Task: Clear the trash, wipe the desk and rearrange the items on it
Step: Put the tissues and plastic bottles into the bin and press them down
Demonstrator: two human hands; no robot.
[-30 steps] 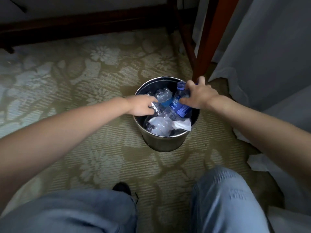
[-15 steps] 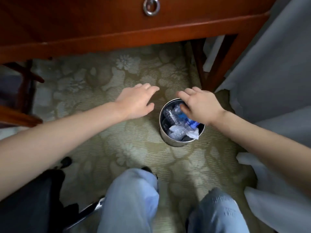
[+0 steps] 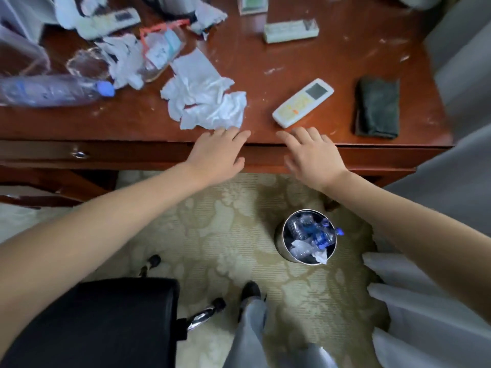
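Both hands hover empty over the front edge of the red-brown desk (image 3: 305,57). My left hand (image 3: 216,155) is open, its fingertips at the crumpled white tissues (image 3: 204,102). My right hand (image 3: 310,155) is open just below a white remote (image 3: 303,102). A folded dark cloth (image 3: 377,107) lies at the desk's right. An empty plastic bottle (image 3: 50,90) lies on its side at the left, among more tissues (image 3: 125,59) and a plastic bag (image 3: 162,49). On the carpet stands a metal bin (image 3: 279,243) holding crushed bottles and tissue.
A second remote (image 3: 291,30) and a third one (image 3: 114,19) lie further back. A black chair (image 3: 106,322) stands at lower left on the patterned carpet. Grey curtain (image 3: 451,208) hangs along the right. A drawer handle (image 3: 78,154) shows at the desk's left front.
Both hands let go of the bottles in the bin and rose to the desk's front edge. The view lifted from the floor to the desktop.
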